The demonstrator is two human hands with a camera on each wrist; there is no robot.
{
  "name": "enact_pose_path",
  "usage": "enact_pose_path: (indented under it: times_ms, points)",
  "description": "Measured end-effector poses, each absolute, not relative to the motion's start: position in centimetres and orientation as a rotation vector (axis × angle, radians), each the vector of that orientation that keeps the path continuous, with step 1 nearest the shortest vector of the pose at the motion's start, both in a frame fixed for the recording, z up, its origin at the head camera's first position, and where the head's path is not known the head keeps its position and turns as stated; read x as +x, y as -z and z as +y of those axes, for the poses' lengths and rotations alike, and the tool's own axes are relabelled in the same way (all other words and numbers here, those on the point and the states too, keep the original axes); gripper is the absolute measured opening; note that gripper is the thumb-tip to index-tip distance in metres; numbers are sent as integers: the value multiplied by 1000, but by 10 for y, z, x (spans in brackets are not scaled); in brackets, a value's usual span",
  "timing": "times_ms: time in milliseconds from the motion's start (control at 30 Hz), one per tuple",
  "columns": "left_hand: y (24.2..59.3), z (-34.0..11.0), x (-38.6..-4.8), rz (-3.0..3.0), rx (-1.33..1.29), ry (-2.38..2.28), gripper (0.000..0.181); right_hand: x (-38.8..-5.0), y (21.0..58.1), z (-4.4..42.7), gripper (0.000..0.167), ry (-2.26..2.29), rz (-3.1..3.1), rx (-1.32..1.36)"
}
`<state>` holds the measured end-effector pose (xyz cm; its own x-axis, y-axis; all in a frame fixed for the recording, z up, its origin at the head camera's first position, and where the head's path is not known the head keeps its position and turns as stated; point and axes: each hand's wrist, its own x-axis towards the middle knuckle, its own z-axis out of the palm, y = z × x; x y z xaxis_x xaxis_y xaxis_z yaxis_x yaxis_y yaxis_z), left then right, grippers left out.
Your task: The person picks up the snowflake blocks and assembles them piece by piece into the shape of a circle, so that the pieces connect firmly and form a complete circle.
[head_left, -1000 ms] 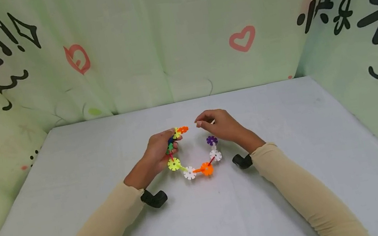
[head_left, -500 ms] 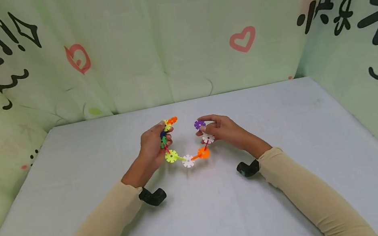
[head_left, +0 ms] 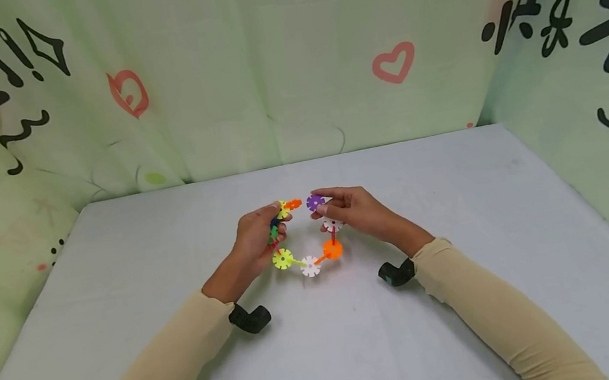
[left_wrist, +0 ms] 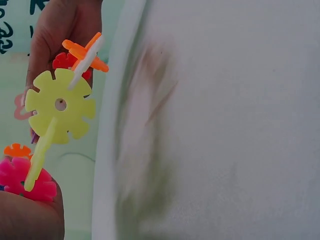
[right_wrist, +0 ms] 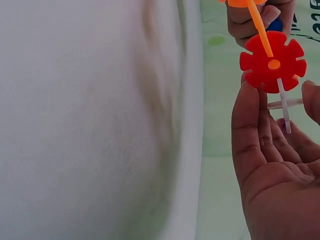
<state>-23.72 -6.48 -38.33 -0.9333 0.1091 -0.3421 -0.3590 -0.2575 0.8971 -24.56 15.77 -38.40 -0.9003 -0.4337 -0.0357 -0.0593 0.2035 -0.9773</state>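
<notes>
A chain of notched plastic snowflake discs hangs in a U between both hands. My left hand (head_left: pixel 255 237) grips its left side, thumb near a yellow disc, and an orange disc (head_left: pixel 293 204) sticks out at that end. With thumb and fingers, my right hand (head_left: pixel 357 208) pinches the purple disc (head_left: pixel 315 202) at the other end. A small gap separates these two ends. Low in the loop are a yellow disc (head_left: pixel 282 258), a white disc (head_left: pixel 310 266) and an orange disc (head_left: pixel 333 249). The left wrist view shows a pink disc (left_wrist: pixel 15 175); the right wrist view, a red disc (right_wrist: pixel 260 60).
A white-covered table (head_left: pixel 316 346) lies beneath the hands. Pale green curtain (head_left: pixel 261 58) with hearts and black lettering stands behind it and at both sides. Black wrist mounts (head_left: pixel 250 319) project from the sleeves.
My right hand has taken hold of the purple end, which hung below it before, and brought it up and left. The left hand shifted up-left, then back; the ends are now closer together.
</notes>
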Motion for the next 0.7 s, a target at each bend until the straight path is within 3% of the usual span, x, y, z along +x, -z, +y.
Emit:
enact_pose_path:
  times_ms: [700]
  points:
    - [388, -64, -237, 1717, -249, -2191, 33, -241, 386, 161, 50, 1724, 2143, -573]
